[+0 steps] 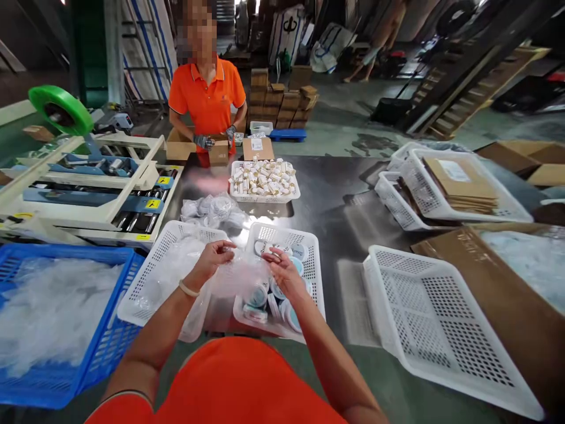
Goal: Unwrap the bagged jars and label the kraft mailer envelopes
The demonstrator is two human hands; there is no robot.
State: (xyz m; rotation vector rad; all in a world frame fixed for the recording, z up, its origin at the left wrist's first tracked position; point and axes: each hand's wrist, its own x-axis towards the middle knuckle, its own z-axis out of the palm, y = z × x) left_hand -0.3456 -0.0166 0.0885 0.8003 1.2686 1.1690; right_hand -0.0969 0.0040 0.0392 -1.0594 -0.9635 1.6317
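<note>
A clear plastic bag stretches between my hands, blurred in part. My left hand pinches its left side with the fingers closed. My right hand is closed at the bag's right edge, over a white basket. Round flat containers with white and pale blue faces lie in that basket, some with dark lettering. Whether my right fingers also hold one of them is hard to see. Left of it, another white basket holds a heap of clear plastic bags.
Wrapped items lie beyond the baskets, near a basket of small white-and-gold pieces. Across the table, a co-worker in gloves handles a cardboard box. A blue crate and taping machine stand left; a white basket right.
</note>
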